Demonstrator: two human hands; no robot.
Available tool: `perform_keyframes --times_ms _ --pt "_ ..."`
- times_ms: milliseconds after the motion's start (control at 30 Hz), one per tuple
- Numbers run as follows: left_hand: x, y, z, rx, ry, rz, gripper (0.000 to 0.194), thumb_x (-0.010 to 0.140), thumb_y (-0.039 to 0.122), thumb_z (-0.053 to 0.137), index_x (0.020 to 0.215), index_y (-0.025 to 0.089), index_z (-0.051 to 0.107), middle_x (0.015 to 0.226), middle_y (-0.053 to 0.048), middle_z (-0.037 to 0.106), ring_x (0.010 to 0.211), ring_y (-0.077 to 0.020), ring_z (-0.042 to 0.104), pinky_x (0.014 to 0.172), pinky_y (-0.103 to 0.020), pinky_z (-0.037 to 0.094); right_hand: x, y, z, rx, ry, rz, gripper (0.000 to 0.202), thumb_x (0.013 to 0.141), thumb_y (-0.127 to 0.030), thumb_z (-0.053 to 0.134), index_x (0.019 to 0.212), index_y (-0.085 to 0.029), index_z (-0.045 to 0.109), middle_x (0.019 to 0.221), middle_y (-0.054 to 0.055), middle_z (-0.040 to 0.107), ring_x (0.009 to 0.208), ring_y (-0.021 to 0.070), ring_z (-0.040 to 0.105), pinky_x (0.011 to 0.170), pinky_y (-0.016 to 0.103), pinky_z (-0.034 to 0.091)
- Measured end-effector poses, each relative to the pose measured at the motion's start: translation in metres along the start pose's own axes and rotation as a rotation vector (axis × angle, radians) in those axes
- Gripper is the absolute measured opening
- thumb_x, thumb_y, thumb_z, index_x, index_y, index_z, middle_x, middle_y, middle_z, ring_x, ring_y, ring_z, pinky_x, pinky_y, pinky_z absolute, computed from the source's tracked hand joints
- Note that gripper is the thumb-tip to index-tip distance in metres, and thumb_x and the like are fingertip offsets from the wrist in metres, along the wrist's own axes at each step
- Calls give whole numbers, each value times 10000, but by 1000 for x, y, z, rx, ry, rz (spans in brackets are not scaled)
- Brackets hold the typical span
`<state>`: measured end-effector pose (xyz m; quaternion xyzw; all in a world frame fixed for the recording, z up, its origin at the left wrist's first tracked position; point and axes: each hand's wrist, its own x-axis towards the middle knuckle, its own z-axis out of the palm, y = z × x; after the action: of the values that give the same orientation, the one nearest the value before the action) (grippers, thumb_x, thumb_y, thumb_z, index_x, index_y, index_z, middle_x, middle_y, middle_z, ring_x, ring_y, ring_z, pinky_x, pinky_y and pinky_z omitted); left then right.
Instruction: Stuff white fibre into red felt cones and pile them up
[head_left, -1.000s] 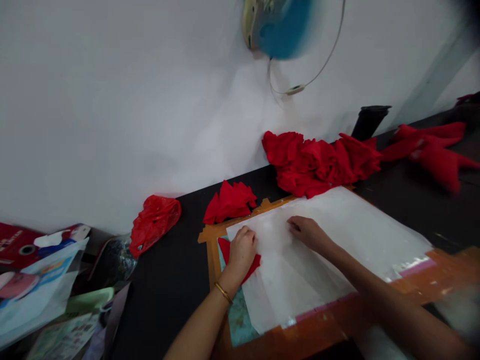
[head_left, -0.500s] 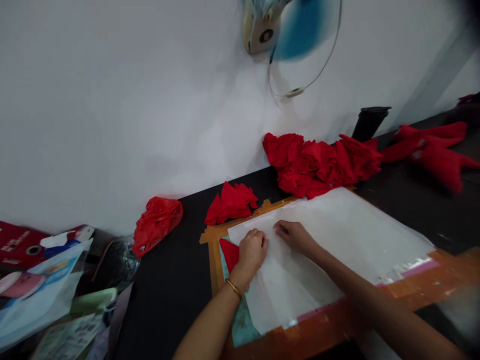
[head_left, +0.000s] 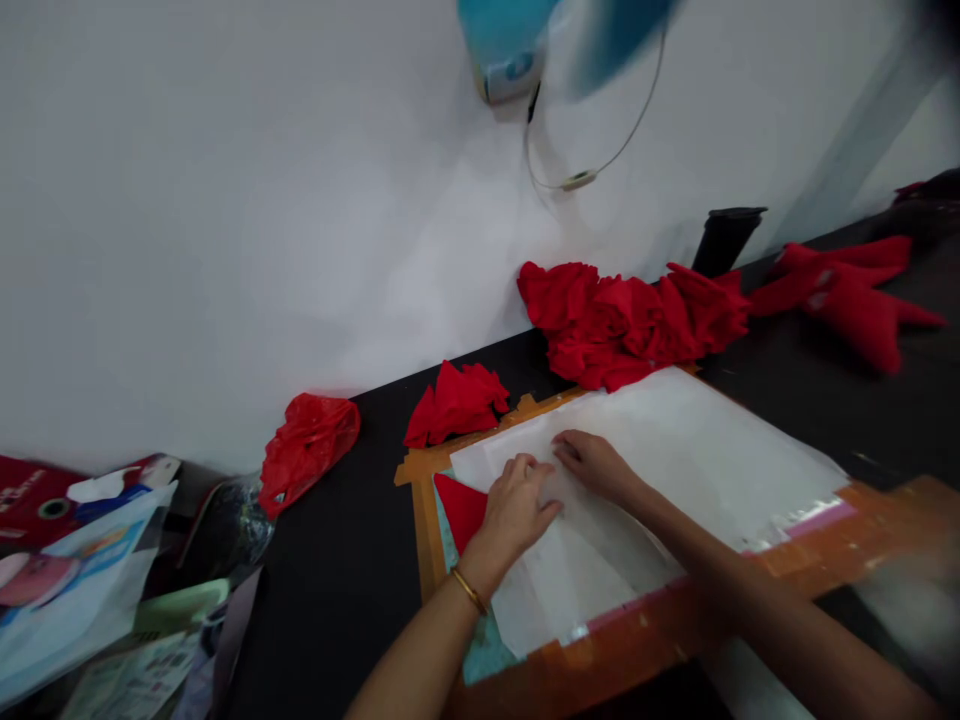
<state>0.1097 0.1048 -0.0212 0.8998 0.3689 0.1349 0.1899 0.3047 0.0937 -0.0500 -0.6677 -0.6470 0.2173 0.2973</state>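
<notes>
A white translucent sheet lies over a board framed in brown tape. My left hand, with a gold bangle at the wrist, rests on the sheet's left part, fingers apart and thumb stretched out. From under its outer side a pointed piece of red cloth shows on the board's light-blue surface. Just to the right, my right hand is closed, thumb and fingers pressed together low over the sheet. Whatever its fingertips hold, if anything, is too small to make out.
Behind the board lie a small red cloth heap and a larger one. A red plastic bag sits left, near cluttered packages. A black container stands at the back, more red cloth lies right, and a fan hangs above.
My left hand has opened from a curled shape, spreading its fingers and thumb toward my right hand. More of the red cloth piece shows. My right hand stays closed at nearly the same spot.
</notes>
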Motion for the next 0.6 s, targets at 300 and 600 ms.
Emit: perform_keyframes --times_ms 300,600 --pt "5 -8 7 22 29 -90 184 860 100 495 937 175 644 983 -59 605 925 -186 565 867 -304 465 -16 -5 0 -49 -147 -249 292 793 -158 579 1074 -194 651 1092 81 650 973 215 617 876 321 480" --pt "-12 -22 -25 -26 104 -21 288 821 198 634 1108 216 649 1095 -56 629 1063 -234 514 953 -371 444 -18 2 -15 -11 -108 -250 424 788 -182 592 1211 -213 577 1310 100 567 1014 205 615 891 333 492"
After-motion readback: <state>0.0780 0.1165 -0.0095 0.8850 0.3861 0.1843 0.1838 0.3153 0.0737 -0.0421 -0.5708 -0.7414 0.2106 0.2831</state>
